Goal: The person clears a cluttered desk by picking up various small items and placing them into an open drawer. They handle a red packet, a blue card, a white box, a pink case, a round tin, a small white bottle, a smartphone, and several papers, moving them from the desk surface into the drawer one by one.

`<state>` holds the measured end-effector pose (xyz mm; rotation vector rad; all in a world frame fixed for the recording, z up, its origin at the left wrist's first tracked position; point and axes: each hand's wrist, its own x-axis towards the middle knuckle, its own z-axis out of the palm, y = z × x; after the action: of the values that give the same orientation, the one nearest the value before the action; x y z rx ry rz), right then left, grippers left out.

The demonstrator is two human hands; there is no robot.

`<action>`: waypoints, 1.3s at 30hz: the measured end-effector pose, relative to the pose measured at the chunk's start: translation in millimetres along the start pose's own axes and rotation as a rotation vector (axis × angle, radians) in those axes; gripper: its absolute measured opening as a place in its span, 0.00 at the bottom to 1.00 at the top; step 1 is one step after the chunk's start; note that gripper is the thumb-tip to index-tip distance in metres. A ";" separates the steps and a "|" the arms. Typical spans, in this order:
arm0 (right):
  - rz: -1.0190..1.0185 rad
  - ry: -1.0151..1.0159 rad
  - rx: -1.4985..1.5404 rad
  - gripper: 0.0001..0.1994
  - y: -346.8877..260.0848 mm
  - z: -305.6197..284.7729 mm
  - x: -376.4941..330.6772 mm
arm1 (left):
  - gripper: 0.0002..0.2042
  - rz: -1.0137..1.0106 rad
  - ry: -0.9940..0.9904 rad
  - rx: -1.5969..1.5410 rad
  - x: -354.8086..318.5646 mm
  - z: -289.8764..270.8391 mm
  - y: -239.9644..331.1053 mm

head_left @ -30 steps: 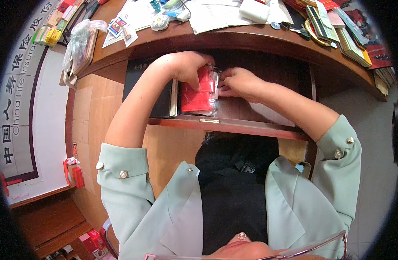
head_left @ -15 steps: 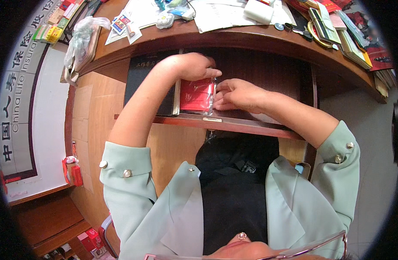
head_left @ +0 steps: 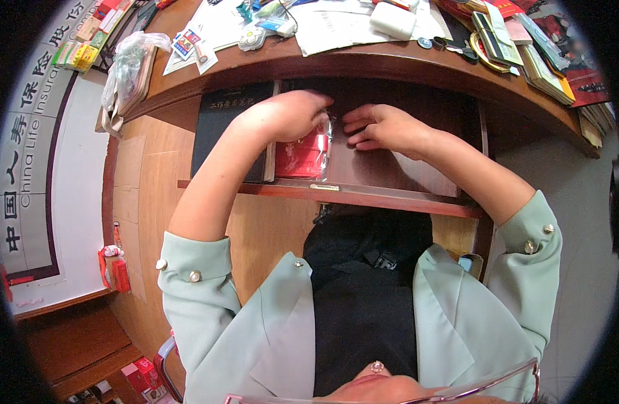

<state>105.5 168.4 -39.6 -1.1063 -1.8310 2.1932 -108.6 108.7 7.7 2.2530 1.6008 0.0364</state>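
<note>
A wooden desk drawer (head_left: 397, 176) is pulled out in front of me. In it lies a red packet in a clear plastic sleeve (head_left: 303, 158), flat against the right side of a thick black notebook (head_left: 222, 138). My left hand (head_left: 297, 114) is over the packet's upper part, thumb and fingers apart and pointing right. The fingertips are slightly blurred, and whether they touch the sleeve is not plain. My right hand (head_left: 389, 131) hovers over the bare drawer bottom, right of the packet, fingers spread and holding nothing.
The desk top (head_left: 255, 64) overhangs the drawer's far part. On it are papers (head_left: 330, 27), a white case (head_left: 392, 21), a flower-shaped item (head_left: 251, 38) and a stack of booklets (head_left: 538, 74). A plastic bag (head_left: 131, 57) lies at the left end.
My right hand has drawn up and away from the packet's right edge. My left hand has shifted slightly left and down, its fingers opening. More of the notebook's cover shows.
</note>
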 end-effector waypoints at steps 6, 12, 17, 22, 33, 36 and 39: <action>-0.016 -0.011 0.053 0.27 0.5 7.7 5.3 | 0.18 0.266 0.144 0.054 -44.6 -10.9 28.6; 0.017 -0.201 0.179 0.25 7.4 28.3 8.3 | 0.16 0.070 -0.010 -0.058 -80.1 10.7 36.2; 0.016 -0.109 -0.200 0.26 -0.9 25.5 10.5 | 0.15 0.072 0.017 -0.032 -90.7 9.7 39.5; -0.400 0.219 -0.731 0.33 1.8 9.5 18.6 | 0.13 0.085 0.037 -0.046 -100.2 2.5 38.3; -0.435 0.157 -0.740 0.32 1.4 3.3 7.2 | 0.11 -0.012 0.214 0.091 -103.1 -7.0 44.0; -0.442 0.082 -0.746 0.29 1.8 -0.9 -19.6 | 0.13 -0.043 0.378 0.030 -97.2 2.5 47.7; -0.523 0.018 -0.825 0.26 4.7 2.8 -56.6 | 0.14 -0.083 0.194 0.062 -93.6 19.1 52.0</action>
<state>147.3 137.2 -17.1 -0.5700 -2.7015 1.1447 -89.9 2.8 24.4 2.2866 1.8162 0.1914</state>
